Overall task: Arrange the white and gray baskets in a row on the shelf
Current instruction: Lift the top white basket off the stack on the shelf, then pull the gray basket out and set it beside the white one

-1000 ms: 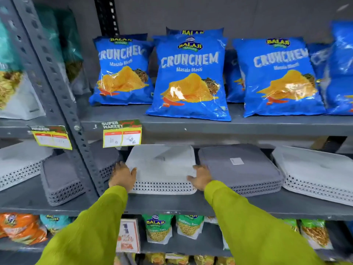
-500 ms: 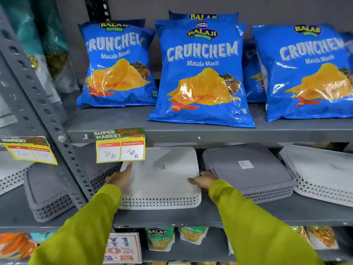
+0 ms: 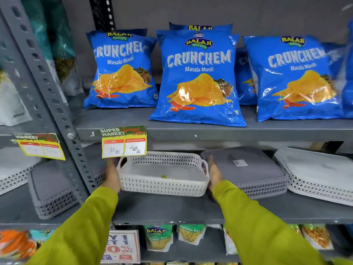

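Head view: left hand (image 3: 111,176) and right hand (image 3: 214,174) press flat against the white basket (image 3: 164,176) ends, a two-sided grip for steering it square on the shelf (image 3: 172,209). Just right of the grip lies an upturned gray basket (image 3: 246,171).

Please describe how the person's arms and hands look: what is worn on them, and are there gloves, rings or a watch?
Both arms wear long, loose sleeves of plain yellow-green cloth, the left sleeve and the right sleeve, reaching to the wrists. The left hand and the right hand are bare: no gloves. No ring or watch shows.
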The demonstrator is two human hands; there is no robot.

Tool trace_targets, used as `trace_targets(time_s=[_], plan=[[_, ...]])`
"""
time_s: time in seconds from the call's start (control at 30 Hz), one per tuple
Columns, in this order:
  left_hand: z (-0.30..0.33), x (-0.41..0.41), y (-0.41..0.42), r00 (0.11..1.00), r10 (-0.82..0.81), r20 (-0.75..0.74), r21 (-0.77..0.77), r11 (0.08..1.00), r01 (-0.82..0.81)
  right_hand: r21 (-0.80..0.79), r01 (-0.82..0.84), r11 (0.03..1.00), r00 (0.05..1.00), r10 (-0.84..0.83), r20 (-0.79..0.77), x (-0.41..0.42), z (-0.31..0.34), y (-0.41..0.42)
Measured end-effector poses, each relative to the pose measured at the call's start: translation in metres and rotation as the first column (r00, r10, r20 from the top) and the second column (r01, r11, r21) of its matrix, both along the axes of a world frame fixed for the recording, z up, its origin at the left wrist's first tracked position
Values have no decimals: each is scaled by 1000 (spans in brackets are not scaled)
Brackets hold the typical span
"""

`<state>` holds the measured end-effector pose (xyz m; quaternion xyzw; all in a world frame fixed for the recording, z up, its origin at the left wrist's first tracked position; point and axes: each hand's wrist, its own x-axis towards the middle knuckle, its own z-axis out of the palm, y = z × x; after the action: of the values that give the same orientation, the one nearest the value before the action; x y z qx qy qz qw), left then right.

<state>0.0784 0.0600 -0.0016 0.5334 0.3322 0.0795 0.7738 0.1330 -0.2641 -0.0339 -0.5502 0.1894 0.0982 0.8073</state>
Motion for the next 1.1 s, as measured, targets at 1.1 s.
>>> trace_targets(time_s=[1.1], plan=[[4,60,-338,699,-528,-483,447,538,715,-820,-306,485,952,162,-259,41,-6,-321]])
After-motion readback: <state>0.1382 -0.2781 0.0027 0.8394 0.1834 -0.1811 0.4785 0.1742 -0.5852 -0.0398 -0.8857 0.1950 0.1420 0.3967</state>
